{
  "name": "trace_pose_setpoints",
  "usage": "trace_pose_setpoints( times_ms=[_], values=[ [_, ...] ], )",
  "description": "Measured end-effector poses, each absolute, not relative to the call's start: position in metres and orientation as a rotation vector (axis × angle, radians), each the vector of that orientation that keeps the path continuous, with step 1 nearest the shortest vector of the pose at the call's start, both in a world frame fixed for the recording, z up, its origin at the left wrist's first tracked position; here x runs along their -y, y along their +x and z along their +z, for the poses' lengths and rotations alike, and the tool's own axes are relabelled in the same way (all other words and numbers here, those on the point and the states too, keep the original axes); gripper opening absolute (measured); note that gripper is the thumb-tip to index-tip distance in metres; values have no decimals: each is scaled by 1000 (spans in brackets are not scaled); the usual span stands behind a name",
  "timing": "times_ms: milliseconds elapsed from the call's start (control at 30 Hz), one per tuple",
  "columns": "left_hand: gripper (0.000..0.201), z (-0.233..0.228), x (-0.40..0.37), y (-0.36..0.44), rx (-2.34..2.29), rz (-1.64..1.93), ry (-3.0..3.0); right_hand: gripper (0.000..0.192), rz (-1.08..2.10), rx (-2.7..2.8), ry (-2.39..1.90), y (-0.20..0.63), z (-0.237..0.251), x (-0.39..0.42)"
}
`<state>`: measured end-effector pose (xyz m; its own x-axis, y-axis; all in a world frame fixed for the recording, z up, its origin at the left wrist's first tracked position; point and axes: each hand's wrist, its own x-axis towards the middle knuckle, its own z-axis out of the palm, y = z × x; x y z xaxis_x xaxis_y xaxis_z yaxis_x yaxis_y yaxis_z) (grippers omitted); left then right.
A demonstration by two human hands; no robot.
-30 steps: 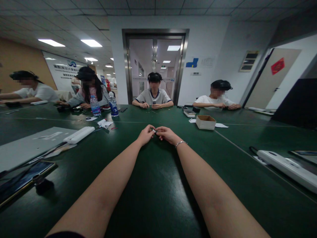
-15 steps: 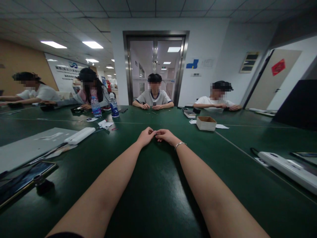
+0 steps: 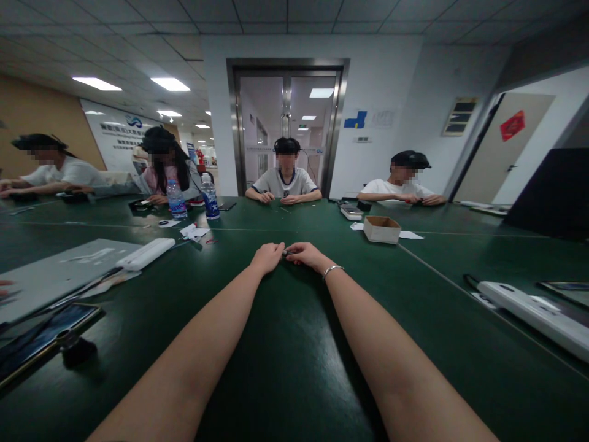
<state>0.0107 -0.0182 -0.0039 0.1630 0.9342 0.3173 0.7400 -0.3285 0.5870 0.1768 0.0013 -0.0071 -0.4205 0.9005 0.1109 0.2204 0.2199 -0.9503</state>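
Your left hand (image 3: 265, 257) and right hand (image 3: 307, 255) rest far out on the dark green counter (image 3: 285, 362), arms stretched, fingertips meeting. Between them you pinch a small dark item with a metallic glint (image 3: 286, 252); it is too small to identify. Both hands are closed on it by the fingertips, the right wrist carrying a thin silver bracelet (image 3: 332, 269).

Judgement on handling: the item appears light and rigid, and small enough to slip or roll if released on this smooth surface. Hold it at its ends, thumb and forefinger, one hand each side.

Surroundings: a small open cardboard box (image 3: 381, 229) stands well apart to your right; a long white power strip (image 3: 145, 254) lies to your left. Other people sit across the counter, occupied with their own hands.
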Motion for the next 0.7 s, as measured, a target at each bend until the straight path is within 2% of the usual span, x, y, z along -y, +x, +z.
trace_pose_setpoints(
  times_ms=[133, 400, 567, 700],
  values=[
    [34, -7, 16, 12, -1582, 931, 2193, 20, 1235, 1771, -1035, 176, -7, -1],
    [51, -2, 18, 11, -1536, 1033, 2239, 25, 1026, 1804, -1061, 165, -11, 0],
    [47, 2, 22, 6, -1583, 1063, 2205, 27, 757, 1897, -1072, 155, -13, 2],
    [43, 4, 22, 6, -1549, 1027, 2216, 22, 987, 1811, -1072, 151, -9, 10]
  ],
)
